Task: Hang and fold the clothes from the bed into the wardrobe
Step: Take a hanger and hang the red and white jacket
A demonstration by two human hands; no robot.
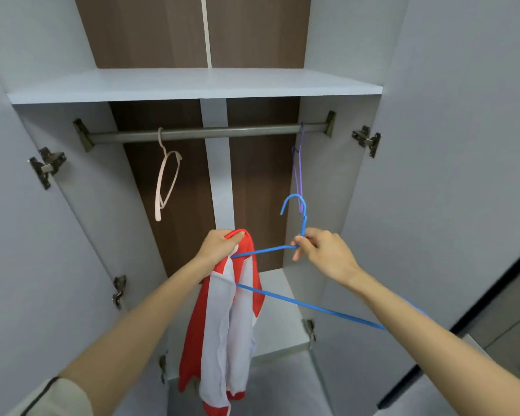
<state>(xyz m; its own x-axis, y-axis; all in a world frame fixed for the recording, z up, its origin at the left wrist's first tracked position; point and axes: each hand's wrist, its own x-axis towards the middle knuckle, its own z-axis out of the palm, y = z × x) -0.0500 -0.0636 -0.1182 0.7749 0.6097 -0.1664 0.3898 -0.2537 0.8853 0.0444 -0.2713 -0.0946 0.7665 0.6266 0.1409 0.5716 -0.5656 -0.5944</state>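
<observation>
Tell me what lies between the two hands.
In the head view, one arm of the blue hanger spans the gap, from the right hand into the red and white garment gripped by the left hand.

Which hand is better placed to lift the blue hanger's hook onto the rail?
Likely the right hand: it pinches the blue hanger just below its hook, under the rail. The left hand grips the red-white garment.

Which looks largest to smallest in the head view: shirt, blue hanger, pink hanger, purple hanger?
1. The shirt.
2. The blue hanger; both are nearest the camera, so inflated.
3. The pink hanger and purple hanger: look alike, both edge-on at the rail, unranked.
</observation>
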